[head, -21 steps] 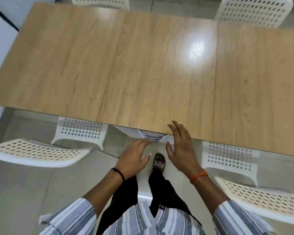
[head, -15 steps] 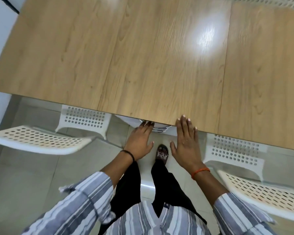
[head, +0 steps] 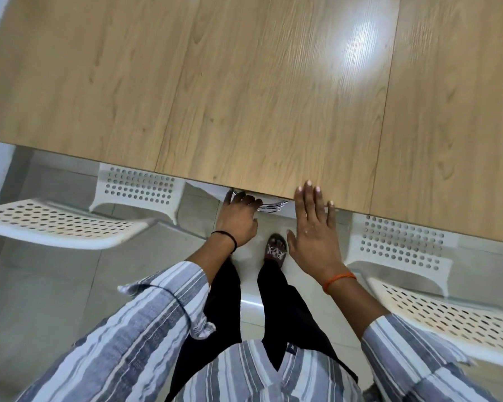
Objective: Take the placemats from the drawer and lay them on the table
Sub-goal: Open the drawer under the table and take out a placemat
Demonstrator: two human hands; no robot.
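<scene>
No placemats are in view. The wooden table [head: 244, 82] fills the upper part of the view. Under its near edge a white drawer front [head: 206, 190] shows, with a silver metal handle [head: 272, 206]. My left hand [head: 238, 220] reaches under the edge, and its fingers curl round the left part of that handle; the fingertips are hidden. My right hand [head: 312, 227] is flat with straight fingers, and its fingertips rest on the table's near edge just right of the handle.
Two white perforated chairs stand at the table, one to my left [head: 55, 224] and one to my right [head: 436, 309]. I stand between them on a grey tiled floor [head: 41, 300], one sandalled foot [head: 276, 249] under the table edge.
Both hands moved forward to the table edge. My left hand went from hanging open to curling round the drawer handle, and my right fingertips came to rest on the tabletop edge.
</scene>
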